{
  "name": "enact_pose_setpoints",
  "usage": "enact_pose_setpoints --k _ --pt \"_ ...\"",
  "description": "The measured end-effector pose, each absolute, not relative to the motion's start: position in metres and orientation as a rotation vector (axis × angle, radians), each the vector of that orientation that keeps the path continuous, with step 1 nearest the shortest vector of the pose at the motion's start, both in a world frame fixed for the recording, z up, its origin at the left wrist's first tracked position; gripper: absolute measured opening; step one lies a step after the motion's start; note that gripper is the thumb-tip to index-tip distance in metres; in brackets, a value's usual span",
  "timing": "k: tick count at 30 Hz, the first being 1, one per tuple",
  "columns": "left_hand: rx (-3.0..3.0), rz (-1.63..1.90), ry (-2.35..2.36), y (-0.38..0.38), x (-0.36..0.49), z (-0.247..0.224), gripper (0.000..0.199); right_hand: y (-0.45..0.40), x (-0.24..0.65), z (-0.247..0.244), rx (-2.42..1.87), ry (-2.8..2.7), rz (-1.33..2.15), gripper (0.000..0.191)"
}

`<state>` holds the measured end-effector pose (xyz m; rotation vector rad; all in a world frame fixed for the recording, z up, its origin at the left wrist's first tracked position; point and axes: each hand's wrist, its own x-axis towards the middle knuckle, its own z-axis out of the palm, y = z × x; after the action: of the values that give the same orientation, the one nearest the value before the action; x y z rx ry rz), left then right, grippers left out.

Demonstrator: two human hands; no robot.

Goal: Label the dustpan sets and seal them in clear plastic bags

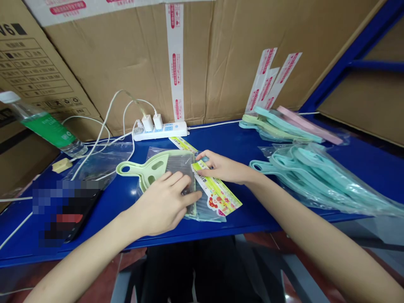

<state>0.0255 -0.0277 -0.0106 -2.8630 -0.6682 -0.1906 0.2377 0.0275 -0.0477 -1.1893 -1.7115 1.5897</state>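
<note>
A pale green dustpan (143, 170) in clear plastic lies on the blue table, its handle toward the left. My left hand (167, 206) rests on top of it, fingers spread and slightly bent over the dark grooved pan. At the pan's right edge, my right hand (222, 166) pinches a printed yellow-green card (225, 195) with red and white cartoon figures. The card slants down to the right, over the plastic. Another yellow-green strip (180, 143) shows behind the dustpan. Something light blue beneath my right fingers is mostly hidden.
Bagged turquoise dustpans (303, 168) lie at the right, with green, blue and pink handled pieces (284, 126) behind. A white power strip (160, 131) with plugs and cables stands at the back. A tilted water bottle (47, 126) and a dark phone-like object (83, 214) are at the left.
</note>
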Motion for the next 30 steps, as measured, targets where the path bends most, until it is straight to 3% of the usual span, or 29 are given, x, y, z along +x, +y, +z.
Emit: enact_pose_setpoints --k 5,16,30 --pt "-2.858 -0.199 -0.658 -0.029 0.025 -0.009 0.022 0.025 0.236 -0.041 -1.254 -1.739 1.587 0.030" --pt "-2.900 -0.213 -0.575 -0.031 0.026 -0.009 0.021 0.023 0.244 -0.033 -1.157 -1.735 1.737 0.035" --pt "-2.965 -0.288 -0.453 -0.034 0.027 -0.007 0.017 0.025 0.248 -0.033 -1.190 -1.719 1.669 0.043"
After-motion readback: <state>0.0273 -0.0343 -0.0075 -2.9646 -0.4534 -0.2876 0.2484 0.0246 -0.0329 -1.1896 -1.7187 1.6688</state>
